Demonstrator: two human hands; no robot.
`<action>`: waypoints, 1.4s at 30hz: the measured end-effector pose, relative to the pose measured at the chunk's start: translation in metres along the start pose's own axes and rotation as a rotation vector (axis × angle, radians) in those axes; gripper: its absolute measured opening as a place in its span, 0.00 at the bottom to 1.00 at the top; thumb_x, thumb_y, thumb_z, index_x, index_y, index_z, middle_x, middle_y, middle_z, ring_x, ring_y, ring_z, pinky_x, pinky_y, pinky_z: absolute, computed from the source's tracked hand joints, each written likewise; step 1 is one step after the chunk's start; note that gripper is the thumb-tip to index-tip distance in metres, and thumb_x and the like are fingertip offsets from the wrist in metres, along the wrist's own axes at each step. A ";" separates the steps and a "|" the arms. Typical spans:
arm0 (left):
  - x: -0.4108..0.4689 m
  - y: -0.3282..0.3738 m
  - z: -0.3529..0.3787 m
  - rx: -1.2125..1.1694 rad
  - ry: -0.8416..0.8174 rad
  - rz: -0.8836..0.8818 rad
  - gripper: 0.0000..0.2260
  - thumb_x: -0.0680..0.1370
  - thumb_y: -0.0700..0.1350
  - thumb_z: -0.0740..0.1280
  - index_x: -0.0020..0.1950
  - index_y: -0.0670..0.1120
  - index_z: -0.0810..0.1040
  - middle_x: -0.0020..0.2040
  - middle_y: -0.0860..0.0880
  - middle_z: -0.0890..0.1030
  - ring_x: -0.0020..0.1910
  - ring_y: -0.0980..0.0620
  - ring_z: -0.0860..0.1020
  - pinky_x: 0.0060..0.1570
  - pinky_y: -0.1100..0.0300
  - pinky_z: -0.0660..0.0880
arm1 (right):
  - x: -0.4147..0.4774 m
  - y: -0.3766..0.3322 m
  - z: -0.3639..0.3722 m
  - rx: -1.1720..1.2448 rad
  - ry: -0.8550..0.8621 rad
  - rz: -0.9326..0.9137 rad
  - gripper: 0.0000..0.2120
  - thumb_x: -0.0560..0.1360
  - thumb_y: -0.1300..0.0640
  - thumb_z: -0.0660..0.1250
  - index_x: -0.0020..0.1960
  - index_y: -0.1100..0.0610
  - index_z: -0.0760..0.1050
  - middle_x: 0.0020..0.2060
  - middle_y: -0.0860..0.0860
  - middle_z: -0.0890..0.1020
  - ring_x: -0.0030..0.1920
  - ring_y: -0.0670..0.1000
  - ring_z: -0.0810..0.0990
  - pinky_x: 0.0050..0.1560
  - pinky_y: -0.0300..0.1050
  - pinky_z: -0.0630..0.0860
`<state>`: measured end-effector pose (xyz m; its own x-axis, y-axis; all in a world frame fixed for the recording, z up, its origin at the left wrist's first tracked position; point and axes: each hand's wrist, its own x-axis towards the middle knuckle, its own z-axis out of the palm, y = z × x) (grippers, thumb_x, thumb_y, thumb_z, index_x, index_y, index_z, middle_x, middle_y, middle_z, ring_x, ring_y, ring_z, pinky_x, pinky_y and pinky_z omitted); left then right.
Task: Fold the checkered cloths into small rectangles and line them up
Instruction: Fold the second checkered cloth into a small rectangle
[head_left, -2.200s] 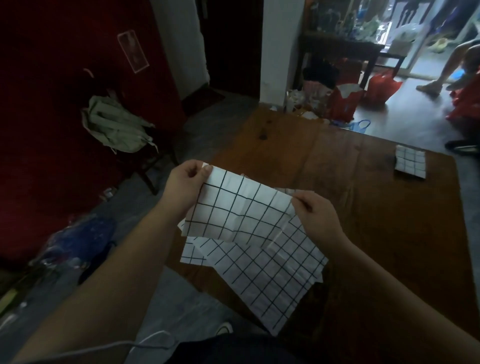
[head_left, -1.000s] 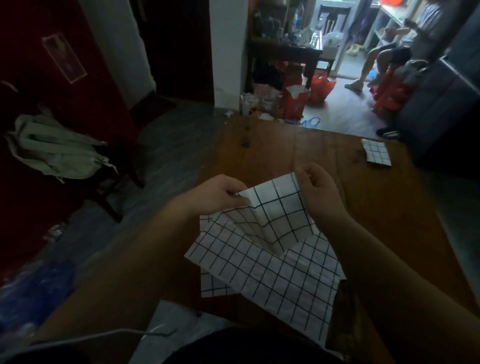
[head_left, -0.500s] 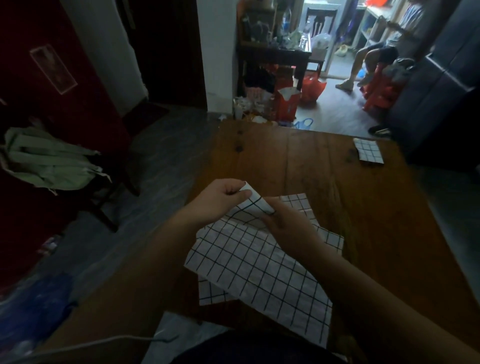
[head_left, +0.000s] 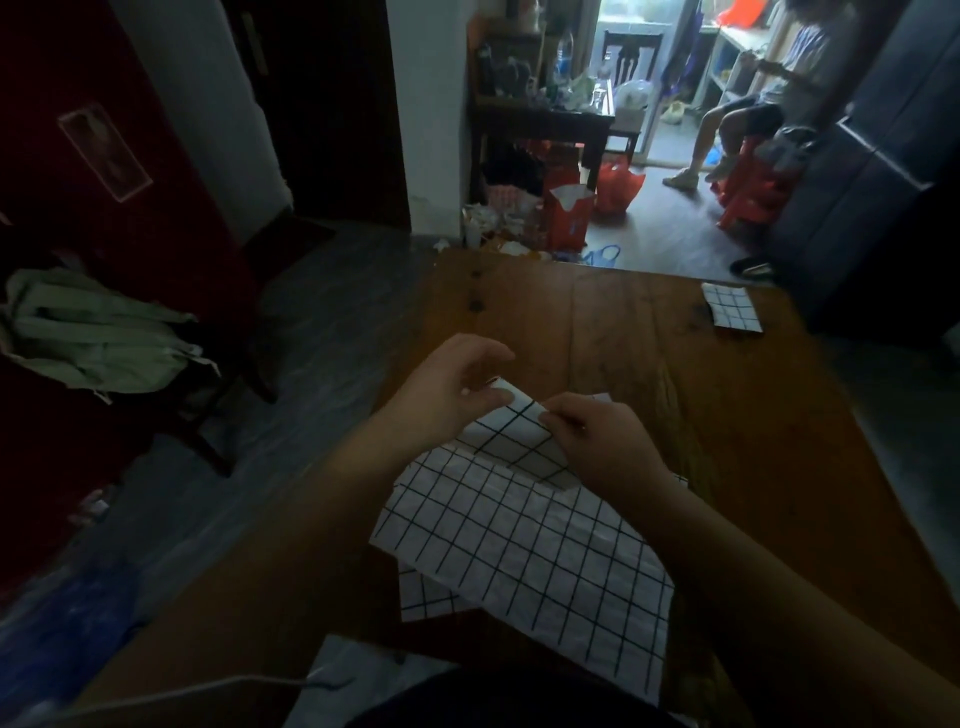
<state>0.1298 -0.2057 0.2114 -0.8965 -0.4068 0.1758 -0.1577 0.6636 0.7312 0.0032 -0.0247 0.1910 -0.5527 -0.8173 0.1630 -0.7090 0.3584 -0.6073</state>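
A: The right hand (head_left: 602, 452) has slid up beside the left hand (head_left: 452, 395). Its fingers (head_left: 558, 418) pinch the half-folded cloth (head_left: 519, 441) at its raised corner. The left thumb rests there with the forefinger lifted, so I cannot tell if it grips.
B: Why so close?
A: Likely matching corners before creasing, over the flat cloths (head_left: 519, 551) at the table's (head_left: 675, 364) near edge. One folded rectangle (head_left: 732, 306) sits at the far right corner.

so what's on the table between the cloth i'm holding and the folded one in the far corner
Nothing: only bare table wood lies between the held cloth and the folded one, seen in the head view.
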 end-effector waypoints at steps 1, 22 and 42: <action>0.001 0.000 -0.001 0.001 -0.038 0.019 0.12 0.78 0.49 0.73 0.61 0.55 0.79 0.60 0.60 0.76 0.58 0.67 0.74 0.54 0.73 0.71 | 0.001 0.000 -0.001 -0.020 0.006 -0.009 0.07 0.82 0.52 0.64 0.50 0.49 0.81 0.35 0.43 0.79 0.36 0.42 0.78 0.39 0.46 0.78; -0.011 0.018 0.001 -0.186 -0.164 -0.038 0.03 0.81 0.48 0.69 0.54 0.57 0.80 0.43 0.60 0.82 0.40 0.70 0.79 0.38 0.74 0.71 | -0.005 -0.016 -0.009 0.237 0.089 0.114 0.09 0.82 0.53 0.64 0.48 0.50 0.82 0.37 0.48 0.82 0.37 0.50 0.80 0.39 0.47 0.76; -0.031 0.002 0.000 -0.339 0.079 -0.172 0.05 0.81 0.41 0.69 0.52 0.49 0.83 0.48 0.50 0.86 0.43 0.54 0.85 0.43 0.62 0.82 | -0.016 -0.014 -0.006 0.523 0.183 0.141 0.13 0.81 0.59 0.65 0.41 0.47 0.81 0.36 0.46 0.83 0.37 0.42 0.79 0.42 0.47 0.77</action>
<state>0.1570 -0.1922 0.2072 -0.8322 -0.5498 0.0723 -0.1451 0.3417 0.9286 0.0197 -0.0134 0.2020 -0.7261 -0.6695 0.1565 -0.3375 0.1487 -0.9295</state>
